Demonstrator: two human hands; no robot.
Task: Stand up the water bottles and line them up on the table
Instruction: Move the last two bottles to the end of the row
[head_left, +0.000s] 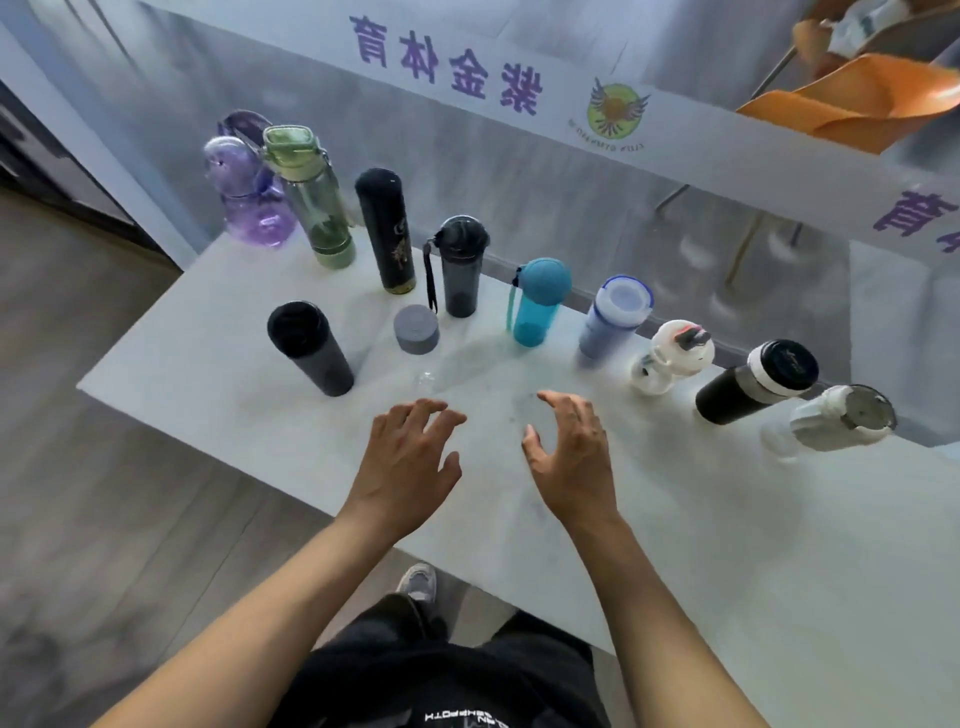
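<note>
Several water bottles stand in a row along the far edge of the white table (675, 545): a purple bottle (249, 197), a green one (314, 202), a tall black flask (387, 231), a smoky grey bottle (460, 267), a teal bottle (537, 301), a blue-rimmed one (613, 319), a white round bottle (670, 356), a black tumbler (753, 382) and a grey-white bottle (841, 418). A dark flask (311, 348) and a short grey-capped clear bottle (418, 338) stand in front of the row. My left hand (410, 462) and right hand (571, 457) hover over the table, empty, fingers spread.
A white banner with purple characters (452, 67) hangs behind the table. An orange chair (852, 104) is at the back right. The table's left edge drops to a wooden floor (104, 493). My legs and a shoe (418, 582) are below the near edge.
</note>
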